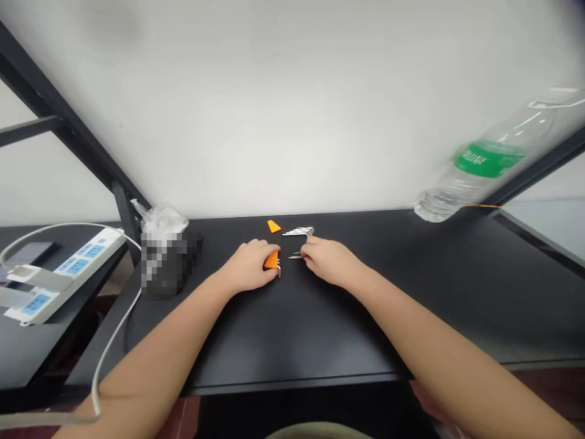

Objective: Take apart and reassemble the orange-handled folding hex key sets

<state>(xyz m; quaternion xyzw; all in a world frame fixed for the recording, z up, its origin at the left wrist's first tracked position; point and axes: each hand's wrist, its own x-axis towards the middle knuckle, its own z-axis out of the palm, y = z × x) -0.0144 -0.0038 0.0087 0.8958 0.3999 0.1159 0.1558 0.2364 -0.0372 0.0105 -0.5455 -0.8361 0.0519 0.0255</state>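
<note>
Near the middle of the black table, my left hand point(253, 266) grips an orange hex key holder point(271, 260) between thumb and fingers. Short bent ends of a few hex keys point(279, 269) stick out on the holder's right side. To its right, my right hand point(326, 259) is closed on thin silver hex keys point(295, 256), whose long ends point left toward the holder. Just beyond that hand lies a row of several silver hex keys point(299, 231) on the table. A second orange piece point(273, 226) rests farther back, left of the row, touched by neither hand.
A white power strip point(68, 274) sits on the lower surface at left, its white cable point(107, 347) running over my left forearm. A plastic bag point(164, 221) tops a blurred dark object. At back right stands a large clear bottle point(484, 160) with a green label, against the wall.
</note>
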